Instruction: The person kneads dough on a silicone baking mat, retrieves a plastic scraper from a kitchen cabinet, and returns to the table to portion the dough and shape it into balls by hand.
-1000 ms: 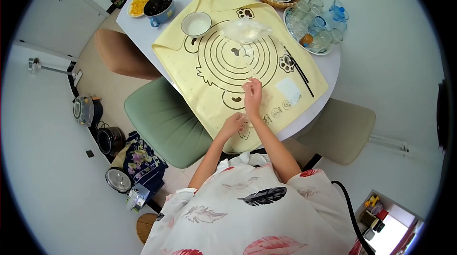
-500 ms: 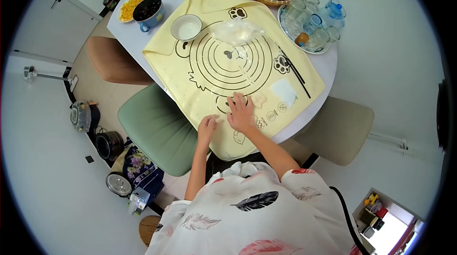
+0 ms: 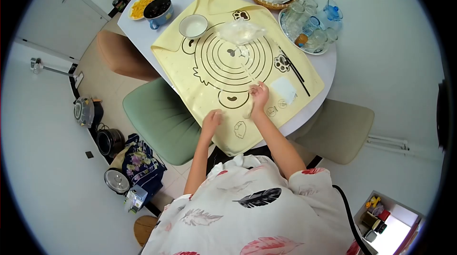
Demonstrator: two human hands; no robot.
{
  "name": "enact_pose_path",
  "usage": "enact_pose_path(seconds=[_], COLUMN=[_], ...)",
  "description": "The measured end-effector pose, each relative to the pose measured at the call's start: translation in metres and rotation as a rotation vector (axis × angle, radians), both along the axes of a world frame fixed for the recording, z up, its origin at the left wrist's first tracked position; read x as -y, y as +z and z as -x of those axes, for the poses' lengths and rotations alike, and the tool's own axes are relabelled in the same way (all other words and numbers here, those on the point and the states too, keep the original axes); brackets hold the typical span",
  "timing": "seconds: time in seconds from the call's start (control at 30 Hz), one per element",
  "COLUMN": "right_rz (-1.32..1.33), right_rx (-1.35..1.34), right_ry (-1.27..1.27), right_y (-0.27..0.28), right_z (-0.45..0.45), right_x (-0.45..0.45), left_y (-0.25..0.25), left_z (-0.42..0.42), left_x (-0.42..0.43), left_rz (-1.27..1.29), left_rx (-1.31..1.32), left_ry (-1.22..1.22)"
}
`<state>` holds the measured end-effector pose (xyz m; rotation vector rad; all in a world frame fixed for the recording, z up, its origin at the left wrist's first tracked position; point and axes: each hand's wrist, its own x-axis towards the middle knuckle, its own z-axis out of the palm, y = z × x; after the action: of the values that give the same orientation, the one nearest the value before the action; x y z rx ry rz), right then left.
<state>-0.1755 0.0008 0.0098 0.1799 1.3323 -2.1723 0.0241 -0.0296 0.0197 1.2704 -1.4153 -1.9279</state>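
Observation:
A pale yellow mat (image 3: pixel 190 81) with printed rings covers much of the round table. Over its lower left part is my left hand (image 3: pixel 212 119), fingers curled; whether it holds something small I cannot make out. My right hand (image 3: pixel 259 94) is bent with its fingertips together above the mat, below the rings; what it pinches is too small to name. A small pale dough-like piece (image 3: pixel 248 109) lies beside my right wrist. A thin whitish strip (image 3: pixel 248 71) lies across the rings. Near the top of the rings sits a clear plastic bag (image 3: pixel 242 32) with pale contents.
A white bowl (image 3: pixel 193 27), blue cup (image 3: pixel 158 12) with dark contents and plate of yellow strips (image 3: pixel 142 7) stand upper left. Black chopsticks (image 3: pixel 296 71) and a white sheet (image 3: pixel 284 90) lie right. Behind are a tray of glasses (image 3: pixel 309 31) and a basket (image 3: pixel 269 3).
My right hand has lifted from lying spread on the mat, moved up and right, and curled its fingers. My left hand remains curled near the mat's left edge. The camera view has shifted slightly.

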Motion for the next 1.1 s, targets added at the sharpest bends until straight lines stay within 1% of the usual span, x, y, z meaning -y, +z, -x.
enact_pose_path(seconds=[0.03, 0.07, 0.1, 0.13, 0.17, 0.2, 0.23, 0.27, 0.3, 0.37, 0.4, 0.43, 0.5, 0.53, 0.57, 0.63, 0.67, 0.7, 0.77, 0.8, 0.83, 0.9, 0.93, 0.97, 1.0, 1.03, 1.07, 1.1], right_rz=[0.005, 0.169, 0.331, 0.301, 0.307, 0.11, -0.093, -0.243, -0.243, -0.685, -0.704, -0.712, -0.705, -0.524, -0.525, -0.342, -0.366, -0.37, -0.331, -0.349, -0.352, -0.554, -0.556, -0.653, -0.746, -0.695, -0.699, -0.702], right_rx=[-0.005, 0.212, 0.43, 0.409, 0.407, 0.06, -0.283, -0.545, -0.543, -1.563, -1.523, -1.523, -0.929, -0.695, -0.691, -0.486, -0.584, -0.582, -0.52, -0.55, -0.547, -0.773, -0.771, -1.047, -1.326, -1.242, -1.261, -1.281], right_ry=[-0.006, -0.012, -0.018, 0.024, 0.016, 0.065, 0.111, 0.115, 0.107, 0.112, 0.157, 0.147, 0.068, -0.094, -0.102, -0.034, 0.007, 0.004, 0.099, 0.117, 0.118, 0.16, 0.16, 0.144, 0.124, 0.298, 0.313, 0.327], right_y=[0.011, 0.021, 0.029, 0.03, 0.032, 0.033, 0.035, 0.037, 0.039, 0.045, 0.038, 0.044, 0.052, 0.041, 0.037, 0.044, 0.047, 0.044, 0.038, 0.038, 0.039, 0.044, 0.048, 0.051, 0.06, 0.073, 0.082, 0.087], right_z=[0.0, -0.003, -0.009, -0.016, -0.022, -0.028, -0.033, -0.037, -0.036, -0.031, -0.037, -0.041, -0.047, -0.045, -0.04, -0.024, -0.017, -0.011, -0.005, -0.005, -0.007, -0.013, -0.018, -0.027, -0.036, -0.044, -0.05, -0.054], right_x=[-0.002, -0.007, -0.012, -0.014, -0.015, -0.015, -0.018, -0.022, -0.026, -0.033, -0.033, -0.031, -0.02, -0.012, -0.013, -0.022, -0.027, -0.034, -0.047, -0.053, -0.058, -0.064, -0.064, -0.06, -0.054, -0.046, -0.038, -0.032], left_y=[0.003, 0.005, 0.019, 0.027, 0.032, 0.031, 0.029, 0.028, 0.03, 0.034, 0.033, 0.038, 0.048, 0.045, 0.036, 0.014, 0.006, 0.007, 0.01, 0.031, 0.027, 0.022, 0.023, 0.025, 0.048, 0.061, 0.05, 0.053], left_z=[0.007, 0.015, 0.027, 0.039, 0.047, 0.048, 0.049, 0.05, 0.052, 0.057, 0.063, 0.067, 0.076, 0.08, 0.08, 0.08, 0.078, 0.077, 0.071, 0.073, 0.074, 0.074, 0.076, 0.076, 0.079, 0.083, 0.087, 0.085], left_x=[-0.002, -0.006, -0.012, -0.021, -0.027, -0.024, -0.019, -0.015, -0.011, -0.005, -0.019, -0.021, -0.017, -0.011, -0.007, 0.002, 0.007, 0.009, 0.009, 0.01, 0.012, 0.016, 0.015, 0.012, 0.007, 0.002, -0.009, -0.007], left_rz=[-0.141, -0.284, -0.401, -0.485, -0.567, -0.566, -0.571, -0.575, -0.574, -0.545, -0.356, -0.354, -0.592, -0.749, -0.748, -0.295, -0.508, -0.511, -0.66, -0.645, -0.648, -0.682, -0.657, -0.659, -0.596, -0.531, -0.477, -0.474], left_rx=[-0.003, -0.003, -0.018, -0.177, -0.336, -0.333, -0.26, -0.188, -0.185, -0.029, -0.016, -0.017, -0.058, -0.016, -0.011, 0.169, 0.025, 0.026, -0.237, -0.193, -0.19, -0.301, -0.336, -0.335, -0.269, -0.204, -0.407, -0.406], left_ry=[-0.14, -0.28, -0.346, -0.338, -0.33, -0.341, -0.379, -0.414, -0.421, -0.462, -0.363, -0.375, -0.343, -0.216, -0.224, -0.418, -0.326, -0.33, -0.195, -0.193, -0.192, -0.174, -0.178, -0.178, -0.249, -0.319, -0.431, -0.433])
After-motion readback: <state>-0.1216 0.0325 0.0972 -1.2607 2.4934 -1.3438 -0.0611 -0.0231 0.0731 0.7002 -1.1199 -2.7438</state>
